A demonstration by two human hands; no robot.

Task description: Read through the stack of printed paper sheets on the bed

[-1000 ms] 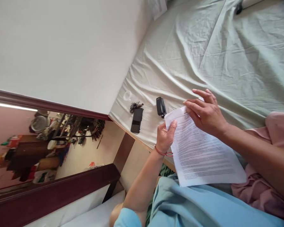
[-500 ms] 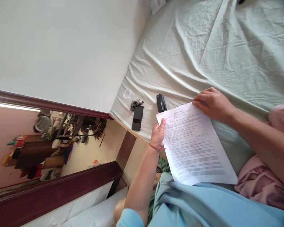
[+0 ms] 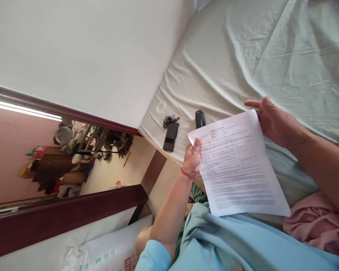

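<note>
My left hand [image 3: 192, 158], with a red thread at the wrist, pinches the left edge of a printed sheet of paper [image 3: 237, 169], thumb on top. The sheet lies tilted over my lap, its lower edge against my light blue shirt. My right hand [image 3: 281, 122] is at the sheet's upper right corner, thumb raised and index finger stretched out; its other fingers are partly hidden behind the paper. Just beyond the sheet's top edge, a black stapler [image 3: 200, 119] rests on the bed sheet, partly covered by the paper.
A black phone [image 3: 171, 137], a dark bundled cable [image 3: 171, 121] and a clear plastic cup [image 3: 161, 107] lie on the pale green bed sheet [image 3: 228, 75]. Pink cloth [image 3: 322, 220] is bunched at the right. A white sack [image 3: 110, 248] stands at lower left, near a doorway.
My right hand has loosened its fingers from the paper's upper right corner, the thumb now lifted. My left hand keeps its hold. The view has shifted slightly.
</note>
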